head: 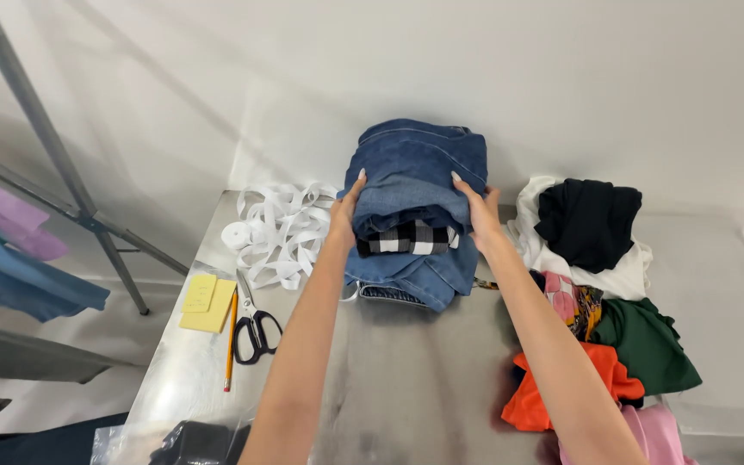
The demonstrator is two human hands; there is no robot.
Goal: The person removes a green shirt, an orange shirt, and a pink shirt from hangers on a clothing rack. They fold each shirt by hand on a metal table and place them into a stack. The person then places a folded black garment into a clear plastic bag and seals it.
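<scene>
Head view: the only view, looking down on a shiny metal table [406, 379] set against a white wall.
Stack: folded blue denim garments with a black-and-white checked cloth between them [413, 215], at the table's far edge by the wall, apparently to stay out of the way.
Left hand [346, 211]: pressed flat against the stack's left side, fingers up over the top fold, gripping the pile.
Right hand [478, 211]: mirrored on the right side, also clamping the pile; a two-sided squeeze probably kept the layers from sliding.
Left of stack: loose white ribbon tape with its roll [273, 232], black-handled scissors [254, 323], orange pencil [231, 340], yellow sticky notes [207, 301], grouped within reach.
Right of stack: unfolded heap, black garment on white cloth [585, 220], dark green garment [647, 340], orange garment [561, 387], pink cloth [656, 430].
Far left: grey metal rack with hanging blue and purple clothes [10, 258].
</scene>
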